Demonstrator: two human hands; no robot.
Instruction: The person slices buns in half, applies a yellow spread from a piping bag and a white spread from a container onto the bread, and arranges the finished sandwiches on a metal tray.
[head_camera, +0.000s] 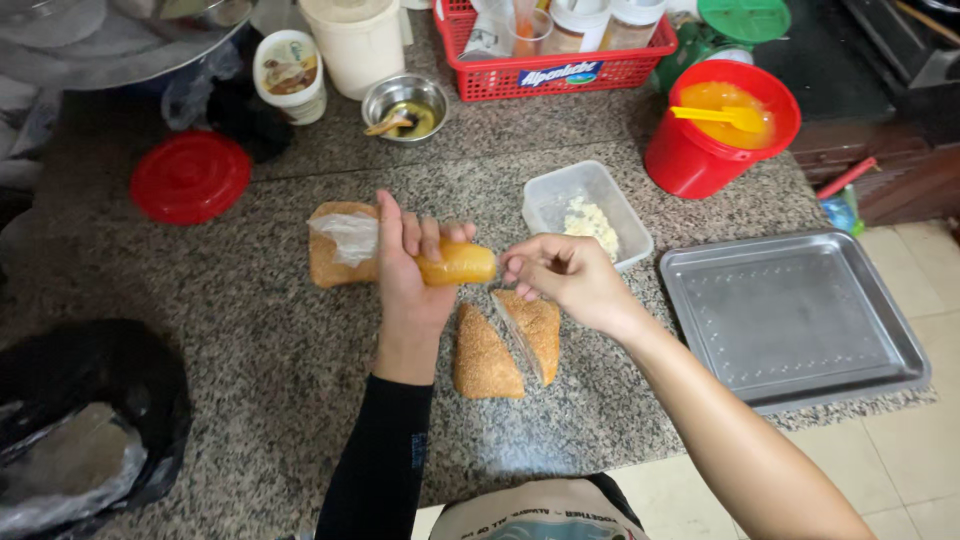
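A yellow roll (457, 264) was gripped in the left hand (410, 275) at frame centre; the right hand (562, 275), fingertips pinched together, was held just beside it. Crumbly white filling was seen in the clear tub (588, 212), orange sauce in the red bucket (720, 130).

Open granite near the front, cluttered at the back

Bare counter (250, 330) left of split sesame roll (505, 345); blocked rightward by steel tray (795, 315), behind by plastic tub (585, 205) and red bucket (715, 130).
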